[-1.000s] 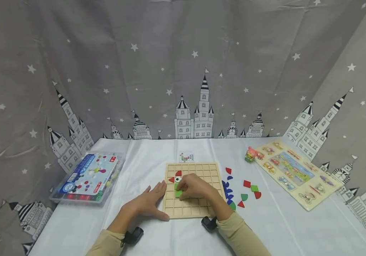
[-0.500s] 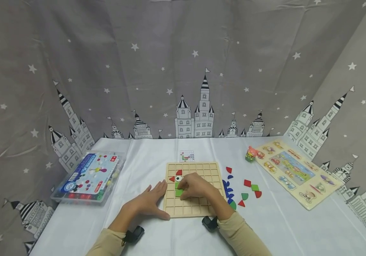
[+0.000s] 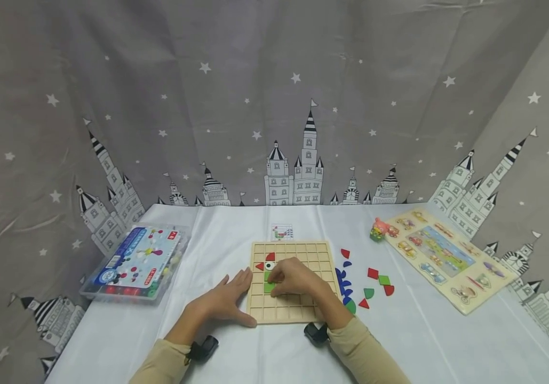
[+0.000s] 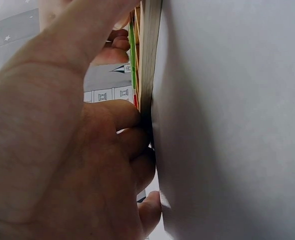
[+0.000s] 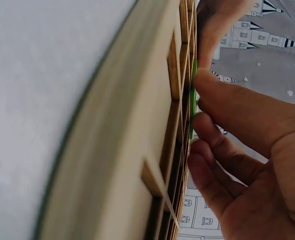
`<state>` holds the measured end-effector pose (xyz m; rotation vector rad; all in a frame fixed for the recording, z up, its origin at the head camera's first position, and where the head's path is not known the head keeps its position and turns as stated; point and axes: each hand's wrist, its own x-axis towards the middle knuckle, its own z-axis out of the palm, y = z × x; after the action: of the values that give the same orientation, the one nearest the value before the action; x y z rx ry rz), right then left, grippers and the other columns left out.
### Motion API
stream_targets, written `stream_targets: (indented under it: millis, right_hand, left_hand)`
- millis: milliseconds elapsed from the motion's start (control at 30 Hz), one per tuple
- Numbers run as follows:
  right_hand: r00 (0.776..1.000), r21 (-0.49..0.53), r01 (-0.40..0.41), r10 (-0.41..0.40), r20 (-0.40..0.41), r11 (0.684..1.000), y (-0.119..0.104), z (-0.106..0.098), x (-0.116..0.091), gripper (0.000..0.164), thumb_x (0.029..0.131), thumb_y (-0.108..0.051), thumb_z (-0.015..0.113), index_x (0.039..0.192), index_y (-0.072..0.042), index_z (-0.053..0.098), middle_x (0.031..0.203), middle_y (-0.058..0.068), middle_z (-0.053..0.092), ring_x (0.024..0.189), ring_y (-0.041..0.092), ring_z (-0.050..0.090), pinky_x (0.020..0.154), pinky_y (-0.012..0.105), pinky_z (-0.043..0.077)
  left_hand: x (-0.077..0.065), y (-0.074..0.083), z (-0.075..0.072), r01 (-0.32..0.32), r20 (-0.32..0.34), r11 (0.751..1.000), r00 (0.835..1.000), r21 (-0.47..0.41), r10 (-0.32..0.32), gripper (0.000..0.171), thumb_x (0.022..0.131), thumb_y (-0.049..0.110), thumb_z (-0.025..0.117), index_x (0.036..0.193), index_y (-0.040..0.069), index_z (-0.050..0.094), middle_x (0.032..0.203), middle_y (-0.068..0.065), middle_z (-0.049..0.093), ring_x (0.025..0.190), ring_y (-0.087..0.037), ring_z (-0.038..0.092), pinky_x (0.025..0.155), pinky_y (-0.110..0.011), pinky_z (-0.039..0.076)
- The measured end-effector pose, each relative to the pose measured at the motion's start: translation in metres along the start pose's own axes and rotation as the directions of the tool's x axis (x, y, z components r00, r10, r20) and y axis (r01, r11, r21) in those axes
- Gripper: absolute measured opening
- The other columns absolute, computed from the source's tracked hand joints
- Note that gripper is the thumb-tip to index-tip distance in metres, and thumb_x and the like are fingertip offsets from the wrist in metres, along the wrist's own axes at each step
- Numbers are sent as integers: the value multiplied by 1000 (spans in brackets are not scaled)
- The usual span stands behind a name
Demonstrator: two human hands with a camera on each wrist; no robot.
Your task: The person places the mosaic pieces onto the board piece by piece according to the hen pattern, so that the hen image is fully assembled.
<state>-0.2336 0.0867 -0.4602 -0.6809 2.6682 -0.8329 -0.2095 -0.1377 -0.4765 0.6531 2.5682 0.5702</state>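
While everything looks calm, I'd watch the right hand point(image 3: 298, 277) here. Its fingers are bent over the green pieces point(image 3: 269, 288), which are in the left part of the wooden grid board point(image 3: 279, 314), below the white eye disc point(image 3: 269, 265). They're touching green, but I honestly can't tell if that's a pinch or just a press. Seen edge-on from the right wrist, the green stands a bit proud of the ribs, so my guess is that a piece not fully seated could tip or catch on a rib once let go. Push too hard sideways and it might nudge the disc or the red triangle point(image 3: 260, 266) too.

Left hand point(image 3: 223, 301) lies with fingers straight out on the surface point(image 3: 236, 229), right by the board's left edge. No real clamp there, so a shove from the right could probably slide the board.

Oh, and the right forearm sits just beside the loose green rounded piece point(image 3: 350, 306) and blue pieces point(image 3: 345, 284). One careless elbow swing and those scatter, imo.
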Motion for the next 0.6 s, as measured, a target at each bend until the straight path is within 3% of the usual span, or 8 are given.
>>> stream_targets:
  millis: [300, 600]
  right_hand:
    - [1000, 29, -15, 14, 8, 999, 1, 1, 0, 22, 76, -15, 82, 97, -12, 78, 94, -2, 75, 79, 3, 63, 75, 17, 55]
    - [1000, -21, -2, 2, 0, 1000, 1, 0, -2, 24, 76, -19, 83, 98, -14, 78, 96, -5, 75, 79, 3, 60, 79, 19, 53]
  left_hand:
    - [3, 1, -1, -1, 1, 1000, 1000, 7, 1, 126, 65, 61, 81, 155, 2, 16, 164, -14, 12, 153, -29, 11, 125, -52, 7]
    - [3, 2, 1, 13, 6, 1000, 1000, 6, -13, 126, 65, 61, 81, 155, 3, 16, 165, -13, 12, 153, -28, 10, 125, -52, 7]
